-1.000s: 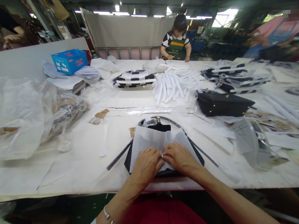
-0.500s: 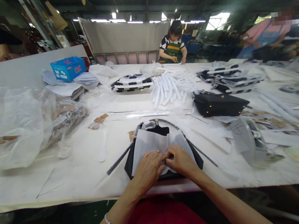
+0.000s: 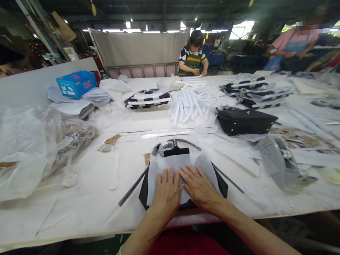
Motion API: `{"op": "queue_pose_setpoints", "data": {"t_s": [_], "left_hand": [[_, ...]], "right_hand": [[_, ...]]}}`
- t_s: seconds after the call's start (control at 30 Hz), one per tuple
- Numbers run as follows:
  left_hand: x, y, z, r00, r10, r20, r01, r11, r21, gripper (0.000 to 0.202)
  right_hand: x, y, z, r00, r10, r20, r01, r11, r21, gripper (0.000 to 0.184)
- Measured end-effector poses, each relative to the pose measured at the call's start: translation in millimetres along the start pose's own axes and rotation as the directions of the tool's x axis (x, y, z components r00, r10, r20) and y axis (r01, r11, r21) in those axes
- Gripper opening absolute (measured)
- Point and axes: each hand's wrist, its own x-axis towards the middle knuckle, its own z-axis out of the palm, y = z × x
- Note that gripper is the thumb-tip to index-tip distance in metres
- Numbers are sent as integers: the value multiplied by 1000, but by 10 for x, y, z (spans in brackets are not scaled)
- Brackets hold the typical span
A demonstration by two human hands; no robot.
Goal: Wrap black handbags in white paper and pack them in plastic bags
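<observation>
A black handbag [image 3: 142, 194] lies on the white table in front of me, a sheet of pale tissue paper [image 3: 153, 171] spread over its face. Both hands rest flat on the paper, side by side. My left hand [image 3: 168, 187] has its fingers stretched out and pointing away from me. Beside it, my right hand [image 3: 198, 185] is also laid flat, fingers slightly spread. Between them shows a small metal stud [image 3: 182, 185]. At the bag's top are a black flap [image 3: 176, 151] and a plastic-wrapped ring-shaped piece [image 3: 166, 146]. A wrapped strap arches behind and out to both sides.
Another black bag [image 3: 244, 120] lies to the right, near a clear plastic piece [image 3: 274, 161]. White foam tubes [image 3: 185, 104] are heaped farther back. Plastic bags [image 3: 12, 150] fill the left, below a blue box [image 3: 76, 83]. A co-worker [image 3: 192, 57] works across the table.
My fingers were pinched together at the paper's middle; now both hands are opened flat on it. The paper lies smoother and covers more of the bag. The view has shifted slightly.
</observation>
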Motion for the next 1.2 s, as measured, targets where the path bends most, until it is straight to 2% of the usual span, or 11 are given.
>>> {"op": "queue_pose_setpoints", "data": {"t_s": [0.13, 0.27, 0.4, 0.5, 0.57, 0.67, 0.77, 0.83, 0.9, 1.03, 1.2], "left_hand": [[165, -6, -204, 991, 87, 104, -84, 996, -38, 36], [301, -38, -208, 990, 126, 65, -121, 990, -78, 37], [291, -78, -56, 994, 111, 1, -110, 982, -151, 44], [267, -99, -16, 994, 107, -33, -111, 971, -210, 41], [264, -115, -30, 994, 94, -48, -102, 970, -222, 37], [272, -163, -49, 996, 37, -77, -55, 968, -244, 32], [287, -212, -28, 993, -62, -105, 32, 963, -267, 29], [304, -218, -9, 985, -122, -122, 86, 960, -266, 29], [326, -206, -9, 980, -140, -139, 106, 969, -224, 33], [358, -189, -70, 988, -91, -121, 82, 993, -83, 43], [320, -213, -104, 980, -94, -174, 84, 994, -65, 38]], "right_hand": [[14, -9, 17, 997, 39, 73, -38, 999, -10, 49], [19, -8, -29, 994, 76, 83, -78, 997, 10, 51], [212, 21, -313, 963, 81, 256, -92, 995, 34, 52], [530, 0, -616, 937, -16, 348, 11, 1000, 16, 35], [725, -27, -730, 935, -4, 354, 22, 999, -46, 28], [814, -12, -637, 959, 86, 269, -59, 993, -106, 29], [655, 98, -325, 994, 51, 93, -47, 998, -51, 30], [518, 177, -134, 999, 23, -32, -24, 999, -32, 32], [429, 227, -19, 994, 15, -109, -20, 999, -43, 34], [404, 252, 37, 988, 8, -152, -21, 996, -82, 36], [418, 260, 63, 984, 21, -180, -40, 994, -101, 38]]}}
